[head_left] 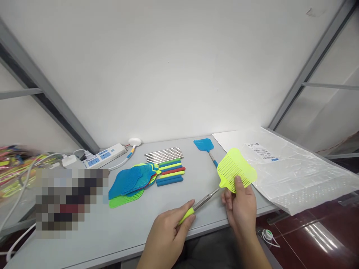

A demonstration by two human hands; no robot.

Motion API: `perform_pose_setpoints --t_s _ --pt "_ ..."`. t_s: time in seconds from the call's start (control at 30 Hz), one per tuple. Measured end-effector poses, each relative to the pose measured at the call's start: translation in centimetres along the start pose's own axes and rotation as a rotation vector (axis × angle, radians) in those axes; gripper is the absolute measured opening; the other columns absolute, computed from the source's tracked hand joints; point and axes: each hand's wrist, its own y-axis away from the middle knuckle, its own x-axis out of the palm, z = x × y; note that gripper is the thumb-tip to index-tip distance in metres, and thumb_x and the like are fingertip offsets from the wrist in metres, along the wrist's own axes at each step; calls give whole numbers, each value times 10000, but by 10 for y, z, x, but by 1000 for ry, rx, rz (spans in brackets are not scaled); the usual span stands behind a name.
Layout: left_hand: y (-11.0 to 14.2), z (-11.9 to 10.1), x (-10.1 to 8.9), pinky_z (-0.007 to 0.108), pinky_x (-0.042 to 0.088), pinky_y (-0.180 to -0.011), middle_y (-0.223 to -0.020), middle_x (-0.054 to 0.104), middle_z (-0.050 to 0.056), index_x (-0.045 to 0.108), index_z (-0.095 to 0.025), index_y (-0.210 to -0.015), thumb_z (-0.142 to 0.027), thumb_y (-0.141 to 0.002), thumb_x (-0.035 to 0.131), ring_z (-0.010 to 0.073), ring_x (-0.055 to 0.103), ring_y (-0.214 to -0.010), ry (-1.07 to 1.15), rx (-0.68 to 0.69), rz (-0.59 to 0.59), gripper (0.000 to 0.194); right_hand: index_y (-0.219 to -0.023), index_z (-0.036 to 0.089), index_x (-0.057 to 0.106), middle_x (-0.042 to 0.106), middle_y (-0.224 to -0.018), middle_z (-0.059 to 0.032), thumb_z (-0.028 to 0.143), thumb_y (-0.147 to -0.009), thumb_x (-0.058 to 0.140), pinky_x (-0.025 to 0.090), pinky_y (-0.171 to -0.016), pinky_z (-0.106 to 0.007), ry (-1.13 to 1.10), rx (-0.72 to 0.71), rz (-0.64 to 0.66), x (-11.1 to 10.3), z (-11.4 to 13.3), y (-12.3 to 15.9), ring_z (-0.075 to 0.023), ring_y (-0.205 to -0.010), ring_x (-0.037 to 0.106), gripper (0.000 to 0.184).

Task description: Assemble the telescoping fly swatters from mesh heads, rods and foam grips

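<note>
Head view: left hand (165,239) gripping handle (199,205), right hand (241,203) pinching yellow swatter head (237,171), lower centre; joining step, next needs tip-to-socket alignment.

Bare surface (112,231) lies open at lower centre-left. Swatter heads (131,183) and coloured handles (171,172) crowd mid-frame; a plastic sheet (286,175) covers the right, a power strip (103,156) blocks upper left.

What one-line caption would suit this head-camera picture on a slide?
Right hand holds a yellow swatter head; left hand grips a yellow-handled metal rod pointing toward it.
</note>
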Motion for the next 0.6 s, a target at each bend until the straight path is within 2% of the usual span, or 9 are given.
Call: perform_pose_setpoints --t_s 0.17,0.27,0.4,0.6 --pt "0 0 0 218 501 -794 -1061 745 29 614 -290 -1309 -419 -974 458 179 686 -921 -35 -11 14 392 -878 204 562 504 -529 106 380 -760 779 383 -374 -186 7 3 6 -3 -2 -1 -36 -354 387 304" --pt "0 0 0 214 497 -783 -1025 748 21 620 -291 -1300 -431 -974 454 172 685 -896 -44 -20 21 392 -864 196 573 497 -544 102 366 -755 783 383 -375 -190 4 1 -6 -4 -2 -1 -35 -365 386 292" --pt "0 0 0 221 494 -750 -929 742 15 615 -290 -1306 -445 -975 445 170 678 -837 -55 -36 34 403 -894 196 585 492 -578 99 337 -769 767 385 -380 -201 -25 28 43 -5 -3 -3 -31 -370 371 262" --pt "-1 -1 0 238 482 -819 -1031 737 27 615 -285 -1308 -441 -974 452 184 671 -930 -22 -57 41 403 -897 211 566 469 -621 99 349 -789 739 355 -374 -197 -64 66 92 -7 -1 -3 -30 -391 361 246"
